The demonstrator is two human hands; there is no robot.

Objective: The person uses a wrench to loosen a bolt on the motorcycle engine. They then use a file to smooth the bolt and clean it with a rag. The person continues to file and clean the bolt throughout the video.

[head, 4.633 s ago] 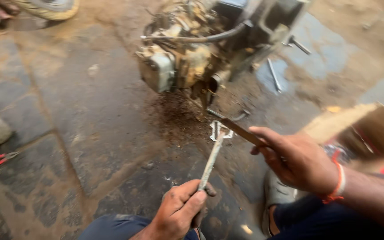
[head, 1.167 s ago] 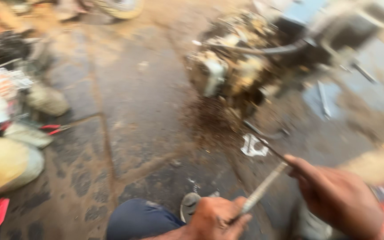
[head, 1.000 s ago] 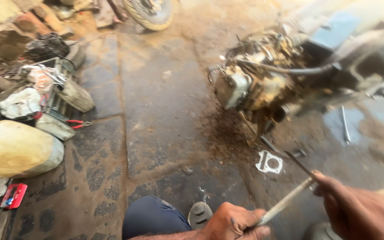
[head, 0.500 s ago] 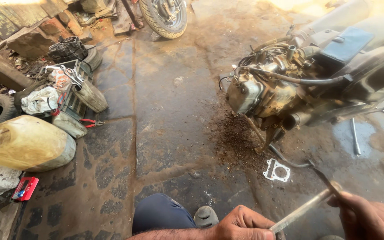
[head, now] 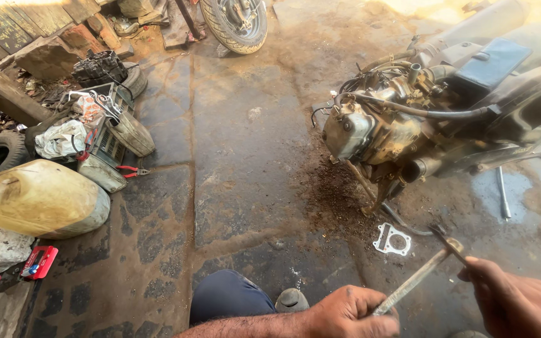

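Metal rod [head: 413,283] slants up-right from left hand [head: 353,313], clenched on its lower end; right hand [head: 518,300] grips a tool [head: 447,239] touching its tip.

slanted grey metal rod [head: 416,281], held

Open stone floor [head: 245,163] ahead (left-centre); engine [head: 377,131] blocks the right, junk pile [head: 89,131] the left.

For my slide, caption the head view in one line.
Left hand grips a metal rod, right hand beside it, near a grimy engine.
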